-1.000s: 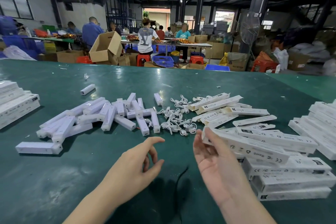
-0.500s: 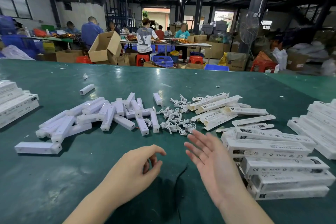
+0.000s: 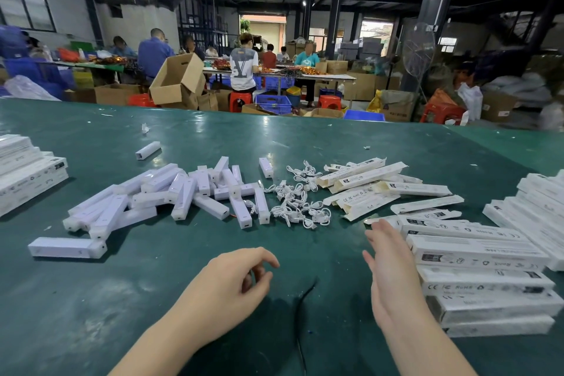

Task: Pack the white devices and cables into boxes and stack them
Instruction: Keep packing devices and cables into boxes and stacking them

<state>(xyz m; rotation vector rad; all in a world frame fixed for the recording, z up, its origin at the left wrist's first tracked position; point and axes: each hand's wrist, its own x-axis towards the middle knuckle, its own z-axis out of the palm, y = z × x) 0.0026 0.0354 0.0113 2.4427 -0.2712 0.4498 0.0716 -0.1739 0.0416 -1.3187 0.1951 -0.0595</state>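
My left hand (image 3: 225,287) hovers at lower centre, fingers loosely curled, holding nothing. My right hand (image 3: 393,278) has straight, spread fingers beside the stacked boxes (image 3: 485,284) at lower right, contact unclear. On the green surface (image 3: 91,314), devices (image 3: 171,195) at centre left and cables (image 3: 300,201) at centre lie in heaps too tangled to count.

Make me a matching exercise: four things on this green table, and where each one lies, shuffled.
Things
1. pile of white devices
2. tangle of white cables
3. stack of packed boxes
4. lone short device

Places
A. beside the right hand
B. middle of the table
C. left of the cables
D. alone, beyond the device pile

Pairs: 1-C, 2-B, 3-A, 4-D
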